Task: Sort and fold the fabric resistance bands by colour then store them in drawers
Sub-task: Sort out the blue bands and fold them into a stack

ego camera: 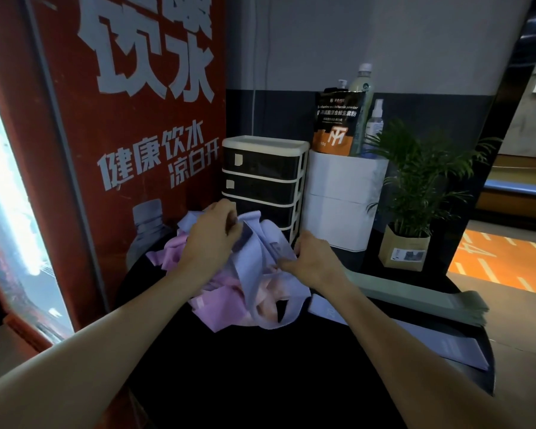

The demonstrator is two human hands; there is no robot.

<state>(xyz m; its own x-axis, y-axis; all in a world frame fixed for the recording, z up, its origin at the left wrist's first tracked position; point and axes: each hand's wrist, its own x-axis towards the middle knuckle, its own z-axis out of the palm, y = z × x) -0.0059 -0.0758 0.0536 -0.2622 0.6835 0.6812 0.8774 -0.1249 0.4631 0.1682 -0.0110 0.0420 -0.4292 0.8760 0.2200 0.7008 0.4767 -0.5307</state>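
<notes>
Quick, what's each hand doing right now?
Left hand: fingers grip a lavender band in the pile.
Right hand: fingers pinch the same lavender band.

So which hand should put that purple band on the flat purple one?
Probably the right hand: it pinches the lilac fabric band, and the flat lilac band lies on its side. The left hand is farther away.

Red water poster (130,125), potted palm (415,187), white bin (341,199) (pouch (338,125), bottles on top)
</notes>
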